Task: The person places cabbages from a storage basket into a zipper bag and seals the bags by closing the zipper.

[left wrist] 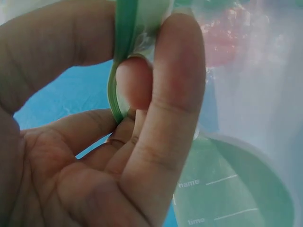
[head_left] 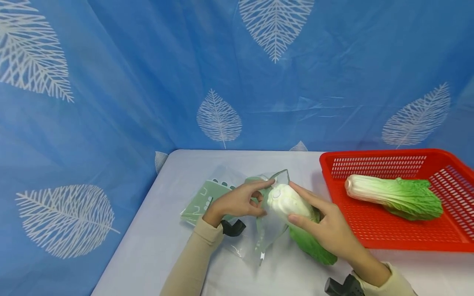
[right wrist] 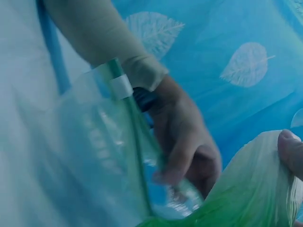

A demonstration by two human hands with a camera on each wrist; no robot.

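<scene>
My left hand (head_left: 237, 202) pinches the mouth of a clear zip bag (head_left: 269, 232) by its green zip edge, which the left wrist view shows between thumb and fingers. A white slider (right wrist: 121, 86) sits near one end of the zip. In my right hand (head_left: 335, 226) is a napa cabbage (head_left: 286, 201), gripped between thumb and fingers. Its white base points toward the bag's parted mouth, and its green leaves hang toward the table's front. Whether the base is inside the bag, I cannot tell exactly.
At the right stands a red plastic basket (head_left: 418, 246) with another napa cabbage (head_left: 392, 195) lying in it. Flat on the white table (head_left: 177, 263), left of my hands, lies green-printed clear plastic (head_left: 211, 197). A blue leaf-patterned cloth (head_left: 166, 61) hangs behind and at left.
</scene>
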